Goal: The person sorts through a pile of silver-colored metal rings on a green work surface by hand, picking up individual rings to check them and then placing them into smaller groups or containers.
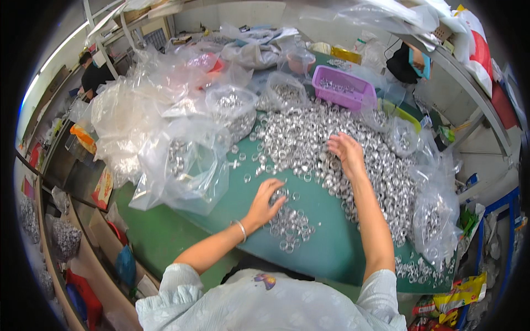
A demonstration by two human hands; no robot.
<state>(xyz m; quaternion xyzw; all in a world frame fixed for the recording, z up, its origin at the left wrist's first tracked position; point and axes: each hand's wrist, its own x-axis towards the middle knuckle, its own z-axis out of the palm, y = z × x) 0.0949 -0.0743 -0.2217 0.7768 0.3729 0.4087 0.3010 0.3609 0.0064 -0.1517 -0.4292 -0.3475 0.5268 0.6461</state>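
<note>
Small shiny metal rings cover much of the green table [221, 212] in a large heap [298, 132]. My right hand [346, 153] is over the middle of this heap, fingers loosely bent and pointing left. No ring shows clearly in it. Nearer to me lies a smaller pile of rings [290, 226]. At its upper left is my left hand [265, 205], a band on the wrist. Its thumb and fingers are apart, with a few rings close to the tips. Whether it touches one of them I cannot tell.
Clear plastic bags of rings [185, 160] crowd the left side, with another bag [433, 220] at the right edge. A purple basket [343, 88] holding rings stands behind the heap. A metal frame post [469, 94] rises at right. Another person [94, 74] is at far left.
</note>
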